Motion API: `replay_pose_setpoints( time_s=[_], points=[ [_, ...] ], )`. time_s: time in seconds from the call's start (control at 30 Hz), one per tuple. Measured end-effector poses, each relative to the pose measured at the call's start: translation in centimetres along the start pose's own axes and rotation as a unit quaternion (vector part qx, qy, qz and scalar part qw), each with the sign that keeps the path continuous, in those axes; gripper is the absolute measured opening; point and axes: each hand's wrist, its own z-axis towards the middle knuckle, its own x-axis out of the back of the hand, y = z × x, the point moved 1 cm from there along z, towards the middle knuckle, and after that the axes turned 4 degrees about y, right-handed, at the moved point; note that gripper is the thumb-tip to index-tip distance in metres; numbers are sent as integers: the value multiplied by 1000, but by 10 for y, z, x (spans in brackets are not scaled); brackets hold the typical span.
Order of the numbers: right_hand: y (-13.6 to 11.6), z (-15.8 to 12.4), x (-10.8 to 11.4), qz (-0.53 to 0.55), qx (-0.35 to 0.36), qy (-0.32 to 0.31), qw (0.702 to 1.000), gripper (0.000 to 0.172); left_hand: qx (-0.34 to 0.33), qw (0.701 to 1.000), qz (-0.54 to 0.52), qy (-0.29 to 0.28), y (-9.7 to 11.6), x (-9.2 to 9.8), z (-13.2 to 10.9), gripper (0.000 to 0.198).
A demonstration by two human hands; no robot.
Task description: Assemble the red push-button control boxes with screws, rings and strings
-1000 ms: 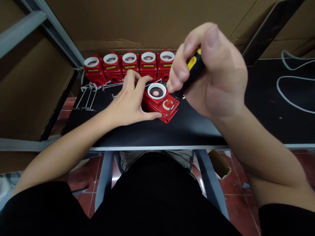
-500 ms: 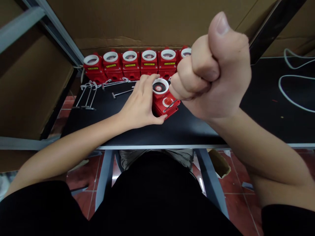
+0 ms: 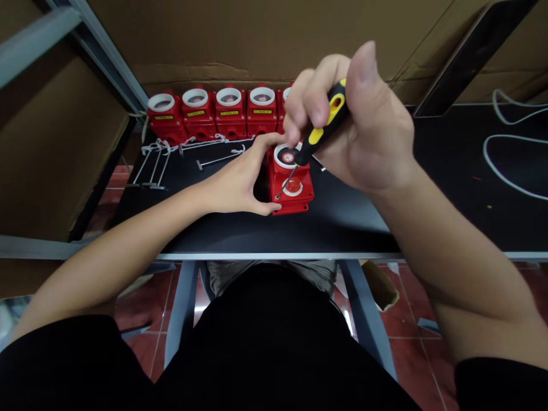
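A red box [image 3: 302, 185] with a white ring around a black disc and a round orange-red lens sits on the black table. My left hand [image 3: 244, 177] grips it from the left, thumb at the near corner and fingers at the far side. Above it, my right hand [image 3: 363, 120] holds a screwdriver [image 3: 322, 127] with a black and yellow handle. Its fingers are partly loosened around the handle. The screwdriver slants down to the left, its tip at a screw on the box's near left corner.
A row of similar red boxes [image 3: 197, 117] stands along the cardboard wall at the back. Several small metal T-shaped rods [image 3: 160, 171] with white cords lie at the left. A white cable [image 3: 488, 154] curls at the right, near a dark panel [image 3: 462, 63] leaning on the cardboard.
My right hand has moved left and loosened from a fist, so the screwdriver handle shows. The red box has turned squarer to me, my left hand still on it.
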Motion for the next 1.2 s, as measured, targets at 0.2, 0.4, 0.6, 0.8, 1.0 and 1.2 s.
replay_pose_setpoints(
  time_s=[0.2,0.4,0.6,0.8,1.0,1.2],
  points=[
    [5,-5,25,-147,55,26,987,38,17,1000,-10,-4,1,1,-2,126],
    [-7,-9,35,-207,19,23,978,43,-1,1000,1,-6,-6,0,-5,130],
    [-6,-9,36,-192,-14,42,980,39,6,998,62,12,-17,-11,-7,140],
    [-4,-11,23,-97,-31,68,993,48,-1,997,75,12,-15,-10,-4,126],
    [-4,-19,10,-65,-10,31,997,49,10,997,80,12,-11,-8,-1,139],
    [1,-17,8,-73,-26,-9,997,45,5,999,46,4,-1,-4,1,127]
  ],
)
